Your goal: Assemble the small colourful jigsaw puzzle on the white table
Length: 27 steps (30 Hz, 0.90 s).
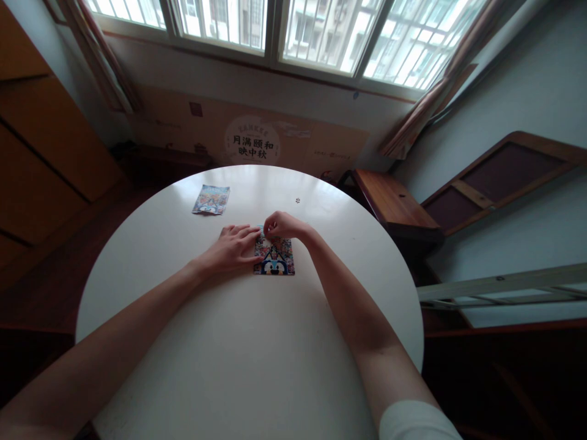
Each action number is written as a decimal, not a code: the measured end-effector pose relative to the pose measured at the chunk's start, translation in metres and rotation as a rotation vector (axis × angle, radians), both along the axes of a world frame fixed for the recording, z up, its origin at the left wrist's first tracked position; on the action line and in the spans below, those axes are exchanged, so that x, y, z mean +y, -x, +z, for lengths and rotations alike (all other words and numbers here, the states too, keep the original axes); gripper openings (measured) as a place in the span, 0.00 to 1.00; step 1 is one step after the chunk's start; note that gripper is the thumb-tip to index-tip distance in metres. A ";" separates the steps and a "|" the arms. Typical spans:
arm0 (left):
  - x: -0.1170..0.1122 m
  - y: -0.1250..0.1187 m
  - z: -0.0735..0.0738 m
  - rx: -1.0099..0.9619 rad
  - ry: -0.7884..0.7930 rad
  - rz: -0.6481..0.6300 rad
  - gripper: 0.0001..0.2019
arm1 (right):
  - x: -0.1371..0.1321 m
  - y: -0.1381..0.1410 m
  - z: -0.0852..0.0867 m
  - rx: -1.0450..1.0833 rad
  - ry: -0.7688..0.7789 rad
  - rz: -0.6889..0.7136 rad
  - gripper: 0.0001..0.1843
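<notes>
A small colourful jigsaw puzzle, with a blue cartoon dog's face at its near edge, lies flat on the white round table. My left hand rests palm down with its fingers spread, the fingertips touching the puzzle's left edge. Over the puzzle's upper part, my right hand is closed in a pinch; its fingers hide whatever may be between them. A pale patch shows in the puzzle just below those fingers. One small loose puzzle piece lies beyond my right hand.
A creased printed picture sheet lies at the table's far left. To the right of the table stand a wooden stool or bench and a metal rail. Barred windows and a poster are behind the table.
</notes>
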<state>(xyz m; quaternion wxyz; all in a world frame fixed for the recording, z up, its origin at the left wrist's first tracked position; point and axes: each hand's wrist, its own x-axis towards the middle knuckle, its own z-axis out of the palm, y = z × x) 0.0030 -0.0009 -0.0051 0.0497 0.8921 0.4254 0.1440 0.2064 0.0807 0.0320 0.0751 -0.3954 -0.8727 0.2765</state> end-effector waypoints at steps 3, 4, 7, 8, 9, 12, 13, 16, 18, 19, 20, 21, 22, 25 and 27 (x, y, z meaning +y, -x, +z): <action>0.000 0.000 0.000 0.005 0.005 0.008 0.35 | 0.000 0.001 0.001 -0.007 0.005 0.014 0.09; -0.001 0.000 0.000 0.007 0.007 0.012 0.35 | 0.000 0.001 0.001 -0.007 0.013 0.019 0.09; -0.001 0.000 0.000 0.009 0.012 0.024 0.36 | 0.004 -0.003 0.000 0.030 -0.010 -0.032 0.11; -0.001 0.000 0.000 0.009 0.012 0.023 0.36 | 0.006 -0.006 -0.002 0.044 -0.051 -0.085 0.12; -0.001 0.000 0.000 0.009 0.012 0.021 0.35 | 0.008 -0.010 -0.004 0.047 -0.108 -0.156 0.13; -0.001 0.000 0.001 0.010 0.013 0.008 0.34 | 0.014 -0.025 -0.015 -0.048 -0.315 -0.418 0.17; -0.001 0.000 0.001 0.010 0.013 0.005 0.34 | 0.016 -0.030 -0.019 -0.092 -0.348 -0.471 0.19; 0.000 -0.001 0.001 0.015 0.009 0.004 0.34 | 0.022 -0.041 -0.031 -0.180 -0.377 -0.543 0.28; -0.001 -0.001 0.001 0.017 0.007 0.009 0.34 | 0.026 -0.044 -0.036 -0.212 -0.362 -0.565 0.31; -0.001 -0.001 0.002 0.017 0.008 0.011 0.34 | 0.028 -0.044 -0.038 -0.223 -0.352 -0.577 0.32; -0.001 -0.001 0.002 0.017 0.009 0.013 0.35 | 0.029 -0.044 -0.040 -0.229 -0.344 -0.586 0.33; -0.002 -0.001 0.002 0.016 0.009 0.014 0.35 | 0.030 -0.044 -0.041 -0.230 -0.339 -0.591 0.33; -0.002 -0.001 0.002 0.015 0.010 0.012 0.35 | 0.031 -0.044 -0.042 -0.226 -0.340 -0.595 0.33; -0.002 -0.001 0.002 0.012 0.008 0.010 0.35 | 0.031 -0.044 -0.040 -0.184 -0.374 -0.615 0.30; -0.002 -0.001 0.002 0.012 0.010 0.015 0.35 | 0.028 -0.045 -0.037 -0.137 -0.417 -0.633 0.24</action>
